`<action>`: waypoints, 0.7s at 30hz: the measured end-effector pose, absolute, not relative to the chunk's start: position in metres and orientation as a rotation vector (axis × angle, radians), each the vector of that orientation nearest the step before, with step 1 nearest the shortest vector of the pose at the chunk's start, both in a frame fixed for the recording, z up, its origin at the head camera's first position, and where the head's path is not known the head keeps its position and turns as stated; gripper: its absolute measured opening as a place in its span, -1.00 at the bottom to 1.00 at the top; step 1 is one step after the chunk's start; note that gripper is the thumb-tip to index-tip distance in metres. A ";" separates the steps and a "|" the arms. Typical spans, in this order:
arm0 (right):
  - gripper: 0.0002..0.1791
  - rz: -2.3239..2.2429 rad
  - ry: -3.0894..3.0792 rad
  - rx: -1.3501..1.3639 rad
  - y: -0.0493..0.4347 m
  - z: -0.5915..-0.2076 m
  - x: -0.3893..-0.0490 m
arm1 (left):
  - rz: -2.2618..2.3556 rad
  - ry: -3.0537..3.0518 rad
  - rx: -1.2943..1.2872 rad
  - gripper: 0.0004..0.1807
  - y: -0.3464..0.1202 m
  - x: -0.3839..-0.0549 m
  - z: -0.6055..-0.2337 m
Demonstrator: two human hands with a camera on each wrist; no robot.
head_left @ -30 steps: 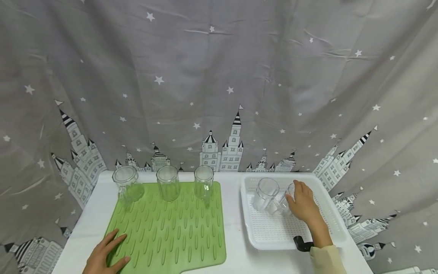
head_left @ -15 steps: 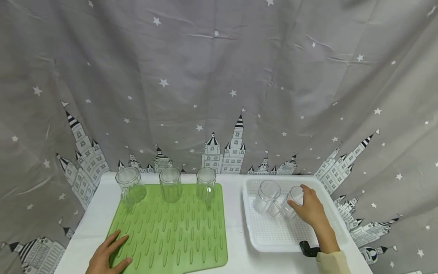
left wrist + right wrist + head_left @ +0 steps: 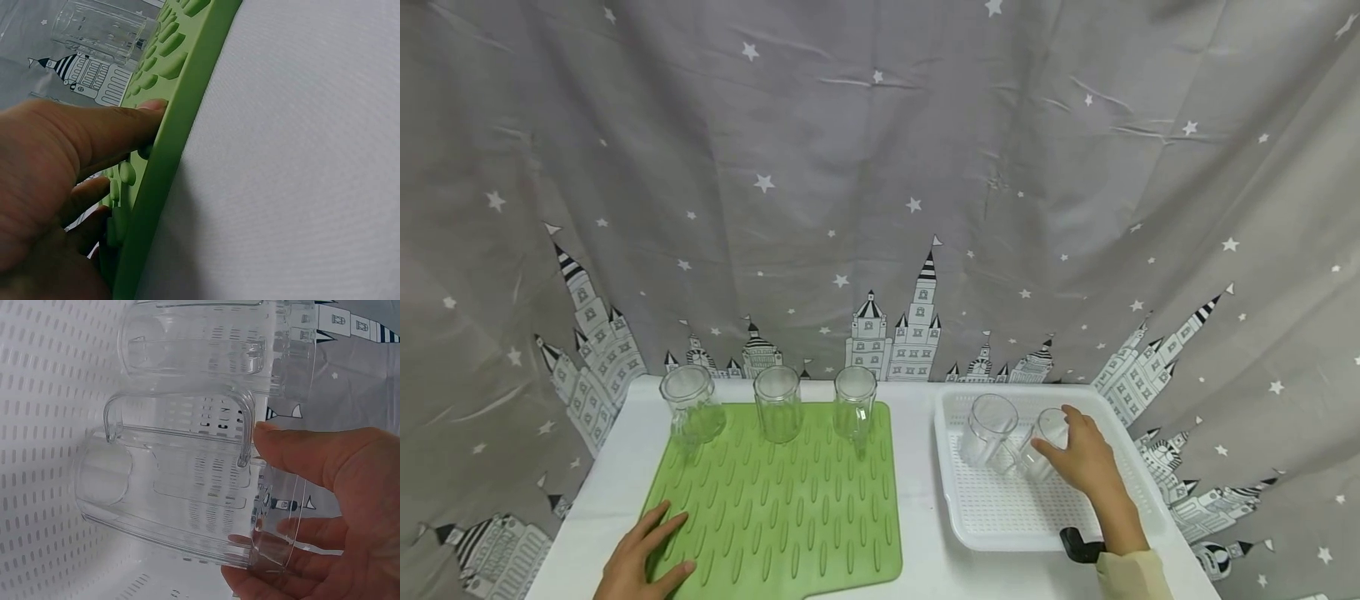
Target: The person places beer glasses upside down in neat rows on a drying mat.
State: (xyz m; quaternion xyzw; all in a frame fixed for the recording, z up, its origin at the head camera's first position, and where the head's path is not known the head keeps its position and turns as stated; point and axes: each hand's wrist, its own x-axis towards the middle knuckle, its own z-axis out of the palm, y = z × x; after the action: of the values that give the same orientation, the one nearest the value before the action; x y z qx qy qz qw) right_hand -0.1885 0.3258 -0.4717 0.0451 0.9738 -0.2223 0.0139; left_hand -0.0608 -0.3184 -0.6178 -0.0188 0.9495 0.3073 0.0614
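Note:
In the head view my right hand [image 3: 1090, 457] reaches into the white basket [image 3: 951, 500] on the right. It holds a clear mug [image 3: 181, 481] near its rim. In the right wrist view the thumb lies by the top of the mug's handle, and the other fingers go round the far side. A second clear mug [image 3: 988, 429] stands just left of it in the basket. My left hand [image 3: 643, 557] rests on the near left edge of the green ridged mat [image 3: 782, 500], fingers spread and holding nothing.
Along the mat's back edge stand three clear mugs, a left mug [image 3: 696, 412], a middle mug [image 3: 778, 408] and a right mug [image 3: 853, 408]. A white cloth [image 3: 917, 483] covers the table. Behind hangs a grey curtain [image 3: 880, 167] with stars and castles.
The right hand and its mug have shifted slightly to the right in the basket, so more of the mug's rim shows. The head view has moved a little; the left hand stays on the mat.

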 end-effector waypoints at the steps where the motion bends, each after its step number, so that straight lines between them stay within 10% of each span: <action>1: -0.01 -0.689 3.034 0.135 0.326 -0.470 -0.188 | 0.934 2.867 -0.058 -0.14 -0.318 -0.061 -0.618; 21: 0.00 -0.636 3.253 0.074 0.339 -0.417 -0.173 | 0.918 2.861 -0.070 -0.12 -0.318 -0.063 -0.617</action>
State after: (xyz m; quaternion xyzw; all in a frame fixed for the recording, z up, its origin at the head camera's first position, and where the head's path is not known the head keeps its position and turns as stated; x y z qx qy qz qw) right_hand -0.1727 0.3391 -0.4173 0.0221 0.9775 -0.1910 -0.0869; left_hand -0.0627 -0.3176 -0.6167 -0.0234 0.9497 0.3049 0.0679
